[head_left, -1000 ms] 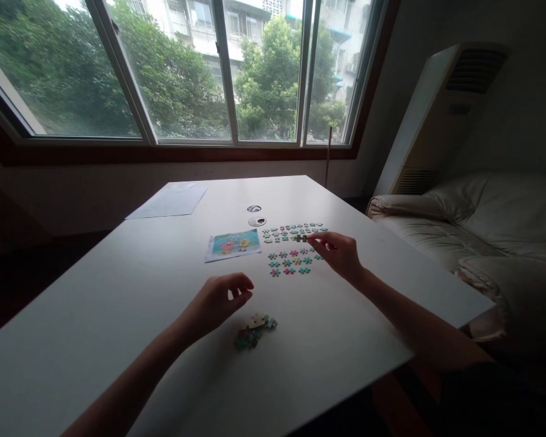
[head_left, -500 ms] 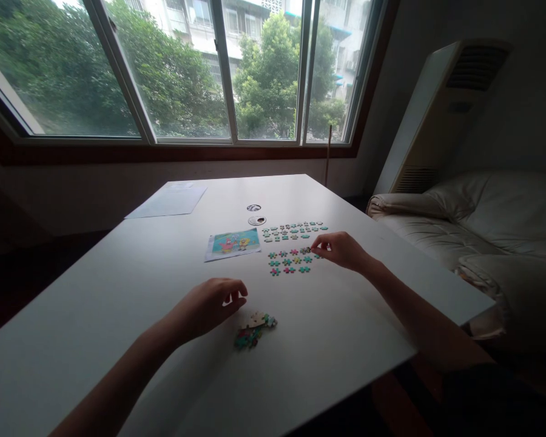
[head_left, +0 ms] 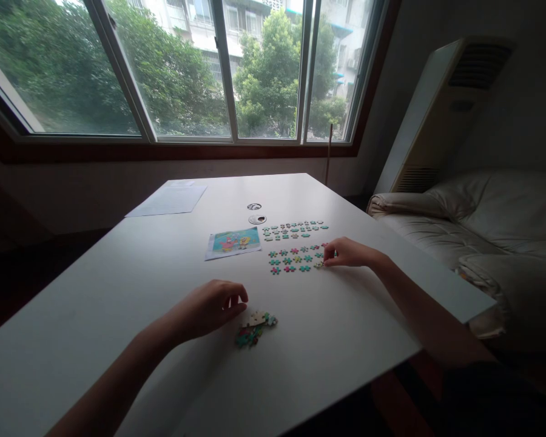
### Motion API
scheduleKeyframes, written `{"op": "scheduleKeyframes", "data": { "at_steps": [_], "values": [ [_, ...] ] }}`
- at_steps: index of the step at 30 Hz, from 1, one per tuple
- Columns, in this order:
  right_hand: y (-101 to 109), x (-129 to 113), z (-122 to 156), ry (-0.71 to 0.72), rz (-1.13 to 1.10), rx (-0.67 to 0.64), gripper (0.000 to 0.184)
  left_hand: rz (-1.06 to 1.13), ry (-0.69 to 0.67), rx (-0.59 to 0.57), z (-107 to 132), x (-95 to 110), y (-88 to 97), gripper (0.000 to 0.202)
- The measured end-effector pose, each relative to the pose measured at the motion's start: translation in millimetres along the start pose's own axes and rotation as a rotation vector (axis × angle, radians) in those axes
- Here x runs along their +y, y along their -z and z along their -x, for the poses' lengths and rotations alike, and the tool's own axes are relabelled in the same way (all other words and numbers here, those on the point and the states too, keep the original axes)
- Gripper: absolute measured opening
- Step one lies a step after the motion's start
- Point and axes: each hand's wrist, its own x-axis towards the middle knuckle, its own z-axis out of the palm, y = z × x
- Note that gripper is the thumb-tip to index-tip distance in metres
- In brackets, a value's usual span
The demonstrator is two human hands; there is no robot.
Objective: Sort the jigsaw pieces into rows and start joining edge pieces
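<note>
My right hand (head_left: pixel 346 252) pinches a jigsaw puzzle piece (head_left: pixel 318 264) low over the table, at the right end of the nearest row of laid-out pieces. Those loose puzzle pieces (head_left: pixel 290 269) lie spaced in several rows, mostly teal with some pink and yellow. My left hand (head_left: pixel 221 303) hovers with loosely curled fingers, thumb apart from them and nothing visible between. Just right of it and nearer me is a small heap of puzzle pieces (head_left: pixel 255 331), some showing their pale backs. A cartoon picture sheet (head_left: pixel 235 243) lies left of the rows.
The white table (head_left: pixel 164 376) carries a printed paper (head_left: pixel 166 199) at the far left and two round patterned discs (head_left: pixel 257 219) behind the rows. A pale leather sofa (head_left: pixel 491 212) stands to the right, and a window (head_left: pixel 186 73) faces me beyond the table.
My right hand has moved a little right and nearer me, from the upper row of the spaced pieces to the nearest row's end. My left hand has barely moved.
</note>
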Motion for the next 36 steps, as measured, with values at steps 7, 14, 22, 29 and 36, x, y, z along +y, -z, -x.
{"op": "scheduleKeyframes", "data": {
  "at_steps": [7, 14, 22, 29, 36],
  "values": [
    [1.8, 1.4, 2.5, -0.019, 0.011, 0.001, 0.013, 0.046, -0.045, -0.053, 2.2, 9.8, 3.4, 0.021],
    [-0.8, -17.0, 2.7, 0.067, 0.092, 0.113, 0.015, 0.023, -0.055, -0.053, 1.8, 15.0, 0.1, 0.022],
    [-32.0, -61.3, -0.5, 0.318, 0.114, 0.143, 0.015, 0.005, -0.100, -0.023, -5.1, 22.4, -13.1, 0.020],
    [-40.0, -75.0, 1.7, 0.411, 0.060, 0.150, 0.015, 0.068, -0.138, 0.004, -8.0, 19.4, -19.8, 0.013],
    [-57.5, -83.5, -0.7, 0.368, -0.054, 0.307, 0.013, 0.283, -0.092, 0.257, -11.4, 21.2, -15.8, 0.014]
  ]
}}
